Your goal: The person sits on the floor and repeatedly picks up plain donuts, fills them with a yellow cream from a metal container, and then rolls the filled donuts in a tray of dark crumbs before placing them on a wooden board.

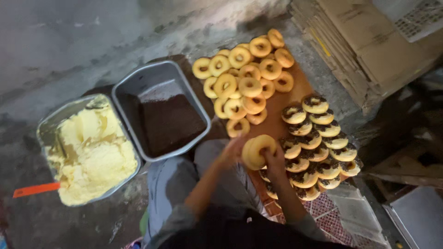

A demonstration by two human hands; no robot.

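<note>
On a rough grey concrete floor [69,46], both hands, left hand [232,152] and right hand [275,162], close together, clamp a plain doughnut [258,151] on edge between them, the dark crumb tray [161,110] lying far-left, nearer the left hand.

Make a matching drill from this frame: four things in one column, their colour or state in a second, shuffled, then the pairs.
Things
1. plain doughnuts
2. topped doughnuts
3. left tray
4. middle tray

States
A. holds dark brown crumbs
B. golden, no topping, piled furthest from the person
C. holds pale yellow cream
D. dark crumbs on top, stacked at right

Pairs: 1-B, 2-D, 3-C, 4-A
</note>
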